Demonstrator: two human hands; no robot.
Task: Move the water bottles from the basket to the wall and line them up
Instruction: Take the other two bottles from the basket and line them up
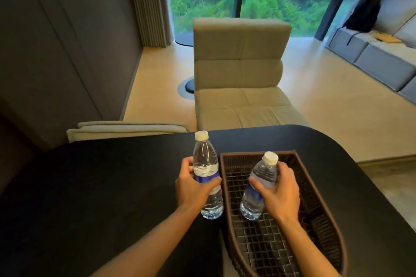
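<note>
From the head camera, your left hand (191, 186) is wrapped around the upright bottle (207, 175), fingers curled across its blue label and thumb on the far side. This bottle stands vertical, white cap up, and sits just outside the basket (319, 213), to the left of its dark woven rim, over the black table (101, 186). Whether its base touches the tabletop cannot be told.

Your right hand (279, 191) is closed around the tilted bottle (261, 184), thumb pressed on the near side of the clear body just above the blue label, the other fingers wrapping behind it. This bottle leans with its white cap away from you and to the right, its base down toward the woven floor of the basket, below your thumb. It is inside the basket's walls; contact between base and floor is unclear.

The two bottles are near each other, apart, with the basket's left wall between them. Beyond your fingertips, past the table's far edge, stands a beige chair (240, 69), and the grey wall (56, 51) lies off to the left of your left hand.
</note>
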